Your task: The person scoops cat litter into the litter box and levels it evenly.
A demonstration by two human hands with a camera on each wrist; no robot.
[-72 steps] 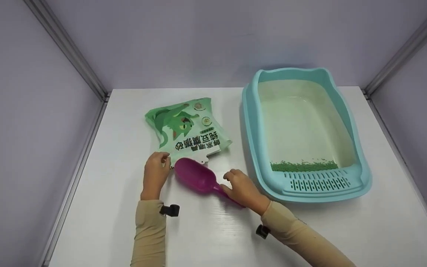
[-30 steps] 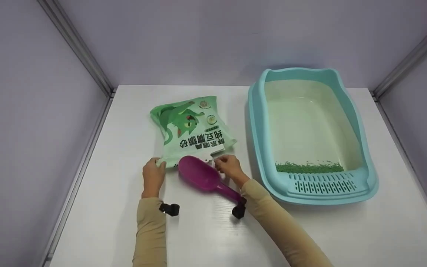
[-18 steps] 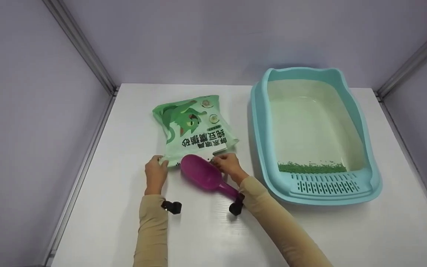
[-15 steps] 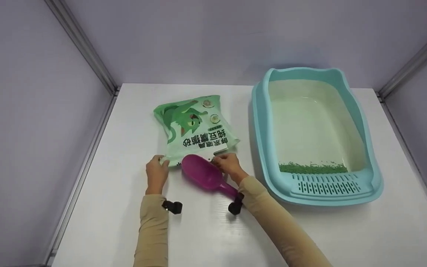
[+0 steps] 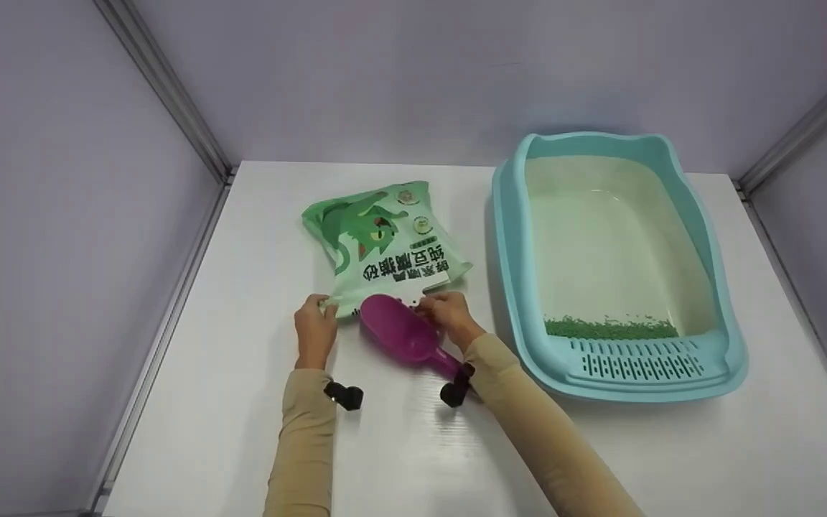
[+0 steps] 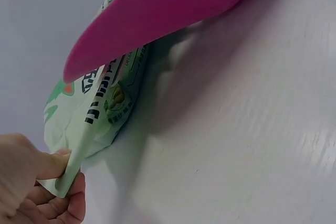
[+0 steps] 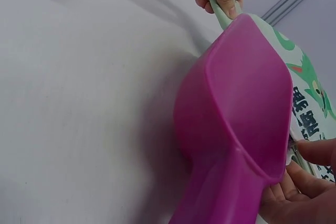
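Two tan sleeves (image 5: pixel 306 441), nearest, a small black camera (image 5: pixel 345 396) at each wrist.
One scoop (image 5: pixel 400 332), purple, set aslant: bowl between the hands, handle toward the near right, passing below the right wrist.
One left hand (image 5: pixel 315 327), thumb and fingers closed on a folded corner, no gap but the film itself.
One right hand (image 5: pixel 451 314), thumb and fingertips drawn close, pinching the same edge just right of the bowl; the scoop partly masks this grip at close view.
One bag (image 5: pixel 388 240), pale green, cat printed, flat on the white table (image 5: pixel 230 309): directly beyond both grips, near edge strung between them, long axis running away; neither hand is clearly nearer.
One blue tub (image 5: pixel 519 258), right of the bag, closer to the right hand; green pellets (image 5: pixel 611 329) along its near end.
One plain wall (image 5: pixel 385 79), behind all.
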